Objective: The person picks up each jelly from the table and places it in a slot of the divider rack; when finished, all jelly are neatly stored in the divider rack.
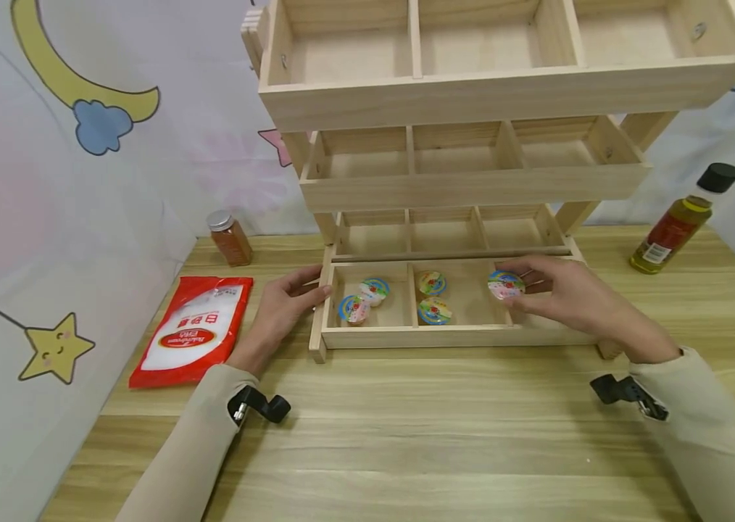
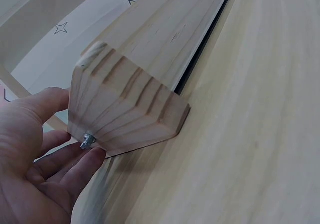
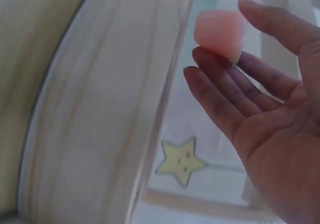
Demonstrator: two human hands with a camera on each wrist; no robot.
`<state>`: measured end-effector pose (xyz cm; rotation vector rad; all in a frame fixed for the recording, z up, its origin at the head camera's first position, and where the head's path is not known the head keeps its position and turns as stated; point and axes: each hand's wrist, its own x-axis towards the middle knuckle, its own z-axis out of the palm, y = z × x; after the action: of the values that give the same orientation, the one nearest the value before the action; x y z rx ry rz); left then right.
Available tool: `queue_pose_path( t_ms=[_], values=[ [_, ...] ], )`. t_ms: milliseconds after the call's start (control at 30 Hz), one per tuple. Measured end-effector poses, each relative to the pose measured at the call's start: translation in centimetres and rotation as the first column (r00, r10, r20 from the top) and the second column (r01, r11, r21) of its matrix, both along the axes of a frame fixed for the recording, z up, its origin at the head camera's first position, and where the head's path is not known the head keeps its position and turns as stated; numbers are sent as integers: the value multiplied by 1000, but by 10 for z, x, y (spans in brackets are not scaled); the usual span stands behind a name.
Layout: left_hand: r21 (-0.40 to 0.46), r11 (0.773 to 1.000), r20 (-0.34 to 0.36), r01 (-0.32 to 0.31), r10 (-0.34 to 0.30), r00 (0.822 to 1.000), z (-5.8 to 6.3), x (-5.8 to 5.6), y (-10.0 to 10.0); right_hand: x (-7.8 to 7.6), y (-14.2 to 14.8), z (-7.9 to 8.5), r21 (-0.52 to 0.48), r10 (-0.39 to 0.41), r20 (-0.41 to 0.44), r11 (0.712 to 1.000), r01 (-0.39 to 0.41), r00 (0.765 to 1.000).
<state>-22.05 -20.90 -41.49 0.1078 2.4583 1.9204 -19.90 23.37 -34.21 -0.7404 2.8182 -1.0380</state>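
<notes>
My right hand (image 1: 563,290) pinches a pink jelly cup (image 1: 506,285) by its edges, over the right end of the middle compartment of the lowest wooden tray (image 1: 367,338). In the right wrist view its pink body (image 3: 220,31) shows between thumb and fingers. My left hand (image 1: 279,308) rests its fingertips against the left end of the wooden rack (image 1: 318,341), close to a metal bolt (image 2: 88,140). Two jelly cups (image 1: 374,291) lie in the tray's left compartment. In the middle one lie two more, a yellowish jelly cup (image 1: 433,283) and another jelly cup (image 1: 435,311).
Higher tiers of the rack (image 1: 472,190) overhang the lowest tray. Left of it are a red-and-white bag (image 1: 191,333) and a spice jar (image 1: 230,238). An oil bottle (image 1: 677,228) stands at the right. Wooden tabletop (image 1: 433,435) extends in front.
</notes>
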Motion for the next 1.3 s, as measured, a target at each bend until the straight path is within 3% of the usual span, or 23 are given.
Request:
queue_pose_path(
  t_ms=[200,367,667,1000,1300],
  values=[
    [-3,1000,8,-4,4,1000,0,0,-1,-4,20,4,73,-22,55,997,18,998],
    [-17,1000,15,0,0,1000,-1,1,-1,-8,28,0,107,-24,50,994,18,998],
    [-26,1000,15,2,-2,1000,0,1,-1,-14,36,-16,110,-14,103,994,2,995],
    [-25,1000,20,5,-4,1000,1,0,0,-17,36,-26,45,27,158,998,-34,987],
    [-21,1000,18,-2,2,1000,0,-1,1,-20,34,-30,57,-12,201,998,0,979]
  ],
)
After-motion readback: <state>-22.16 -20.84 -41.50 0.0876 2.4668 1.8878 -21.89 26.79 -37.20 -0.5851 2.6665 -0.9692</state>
